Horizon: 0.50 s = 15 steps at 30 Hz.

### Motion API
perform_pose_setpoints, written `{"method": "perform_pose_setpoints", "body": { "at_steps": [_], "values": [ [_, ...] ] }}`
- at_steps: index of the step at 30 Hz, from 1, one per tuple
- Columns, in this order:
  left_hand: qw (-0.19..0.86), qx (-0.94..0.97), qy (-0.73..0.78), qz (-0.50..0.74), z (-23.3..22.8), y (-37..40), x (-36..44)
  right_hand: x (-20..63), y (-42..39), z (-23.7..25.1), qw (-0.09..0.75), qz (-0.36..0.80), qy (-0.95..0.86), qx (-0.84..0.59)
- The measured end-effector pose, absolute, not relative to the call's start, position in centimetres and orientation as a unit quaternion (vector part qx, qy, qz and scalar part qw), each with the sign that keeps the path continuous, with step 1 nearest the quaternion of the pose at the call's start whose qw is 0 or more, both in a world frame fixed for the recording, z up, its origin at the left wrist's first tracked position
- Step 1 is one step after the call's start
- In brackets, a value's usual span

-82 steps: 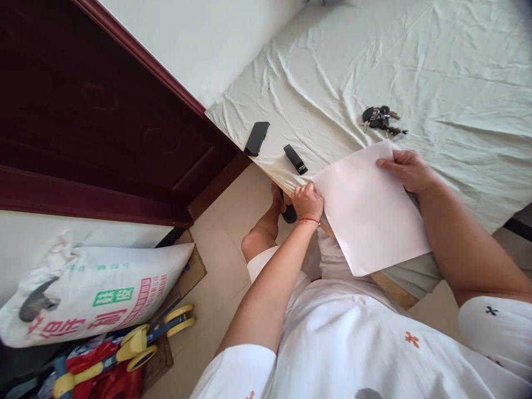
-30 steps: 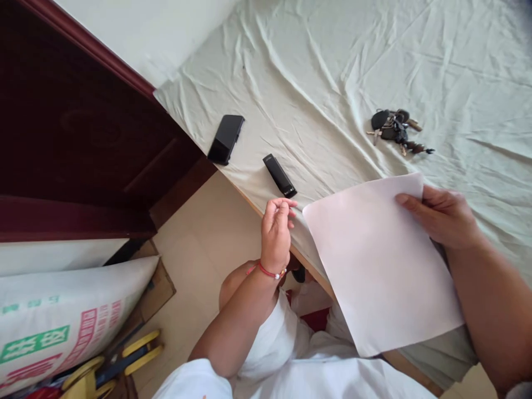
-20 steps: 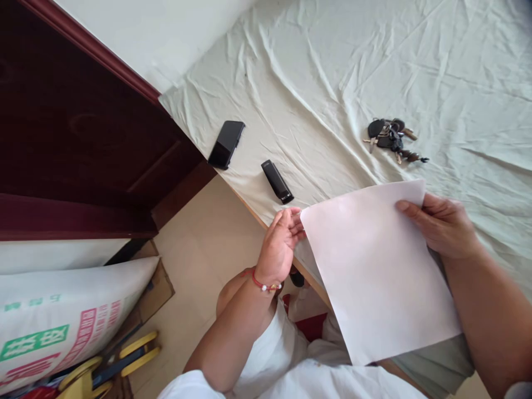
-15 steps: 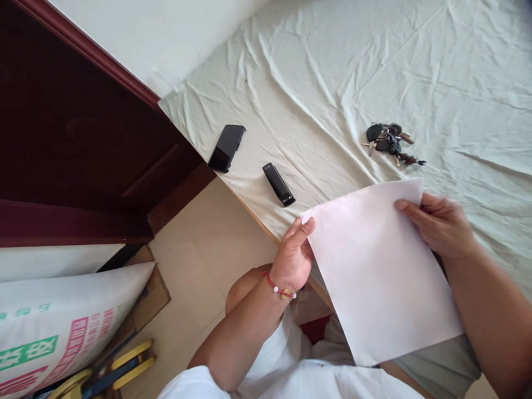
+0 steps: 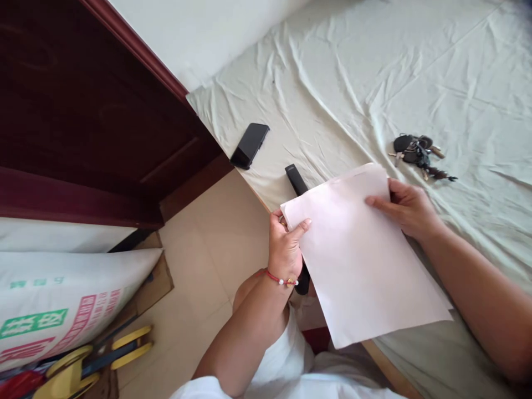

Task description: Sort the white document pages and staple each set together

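Several white paper sheets (image 5: 369,260), stacked with edges slightly offset, are held tilted over the front edge of the cloth-covered surface. My left hand (image 5: 286,241), a red beaded bracelet on its wrist, pinches their left edge near the upper corner, thumb on top. On the opposite side my right hand (image 5: 409,208) grips the upper right edge, its thumb on the face and fingers partly hidden behind. Just beyond the paper lies a black stapler-like object (image 5: 296,180), its lower end covered by the sheets.
A black phone (image 5: 250,145) rests near the left edge of the pale green cloth (image 5: 341,111). A bunch of keys (image 5: 419,155) lies to the right. On the floor at left are a printed white sack (image 5: 78,299) and a yellow-and-blue object (image 5: 112,354). A dark red door (image 5: 83,111) stands behind.
Both hands have brought the paper slightly left and up, so it now covers part of the black object. Offset sheet edges have become visible. The camera view has shifted left.
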<state>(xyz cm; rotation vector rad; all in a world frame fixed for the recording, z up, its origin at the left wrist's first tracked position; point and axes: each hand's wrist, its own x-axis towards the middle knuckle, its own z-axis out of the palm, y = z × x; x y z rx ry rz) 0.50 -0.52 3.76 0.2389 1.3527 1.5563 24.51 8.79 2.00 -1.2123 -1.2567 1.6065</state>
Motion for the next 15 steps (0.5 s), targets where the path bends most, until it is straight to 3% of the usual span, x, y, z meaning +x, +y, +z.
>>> {"method": "perform_pose_setpoints", "body": {
  "at_steps": [3,7,11,15],
  "values": [
    [0.513,0.065,0.552,0.654,3.7,-0.3,-0.1,24.7,8.7,0.6,0.381,0.652,-0.472,-0.455],
    [0.594,0.041,0.532,0.601,3.5,-0.4,-0.6,25.6,8.7,0.2,0.387,0.656,-0.442,-0.473],
    [0.621,0.033,0.527,0.579,3.0,-0.7,-1.1,25.6,8.9,0.2,0.348,0.648,-0.481,-0.478],
    [0.602,0.047,0.531,0.595,2.6,-0.7,-1.4,25.0,9.3,-0.1,0.423,0.608,-0.489,-0.461]
  ]
}}
